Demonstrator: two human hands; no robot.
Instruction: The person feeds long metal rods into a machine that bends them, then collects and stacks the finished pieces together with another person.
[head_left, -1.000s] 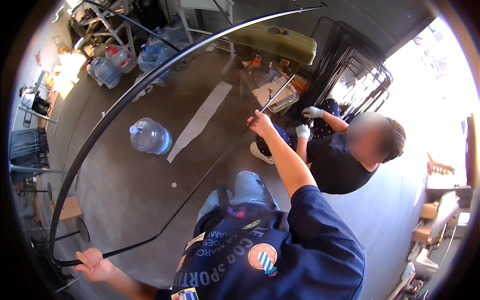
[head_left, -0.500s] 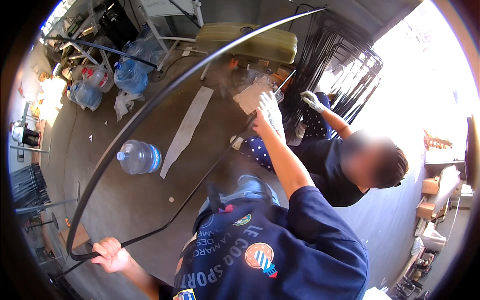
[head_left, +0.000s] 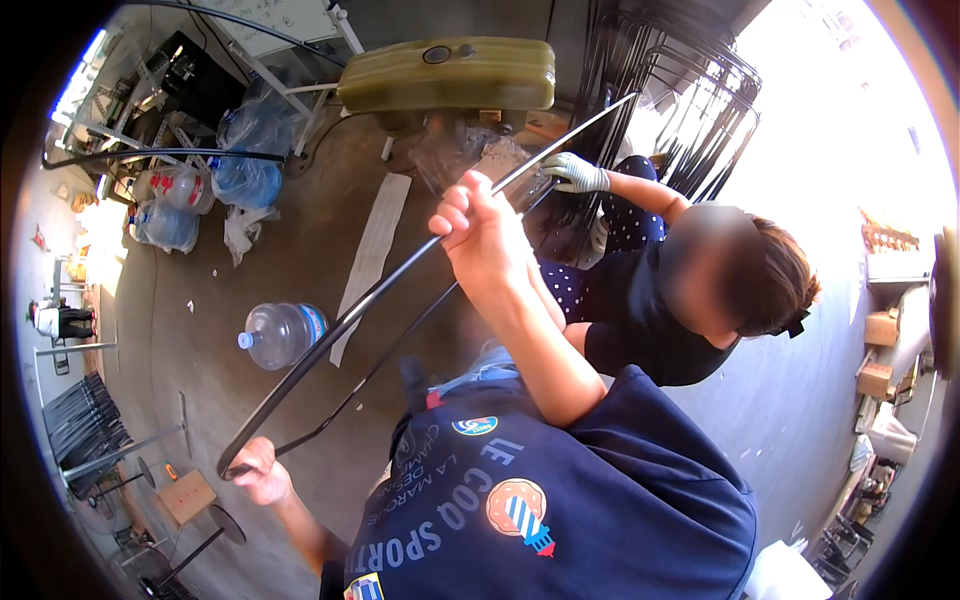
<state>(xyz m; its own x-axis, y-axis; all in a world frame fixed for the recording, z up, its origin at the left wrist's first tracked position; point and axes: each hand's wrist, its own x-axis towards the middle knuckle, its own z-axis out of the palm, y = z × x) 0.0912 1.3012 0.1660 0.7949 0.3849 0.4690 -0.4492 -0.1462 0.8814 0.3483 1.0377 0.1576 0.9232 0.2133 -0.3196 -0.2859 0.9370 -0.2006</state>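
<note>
A long black bent metal rod frame (head_left: 352, 316) slants from lower left to upper right, its two legs running side by side. At its bent lower-left end, my left hand (head_left: 262, 472) is closed around the rod. My right hand (head_left: 482, 225) is closed on the upper leg, farther along toward the frame's far end. Beyond it, a co-worker's gloved hand (head_left: 577, 173) is close to the far part of the frame; whether it touches is unclear. The co-worker's other hand is hidden behind my right arm.
The co-worker (head_left: 660, 310) crouches to my right. Similar black frames (head_left: 690, 90) stand stacked behind. On the floor lie a clear water bottle (head_left: 285, 336) and a long pale strip (head_left: 372, 255). A greenish tank (head_left: 450, 78) is at the back, bagged bottles (head_left: 245, 180) at back left.
My right hand has shifted its hold to the upper leg and come nearer. The frame's bent end and my left hand moved right. The co-worker's gloved hand reached left toward the frame.
</note>
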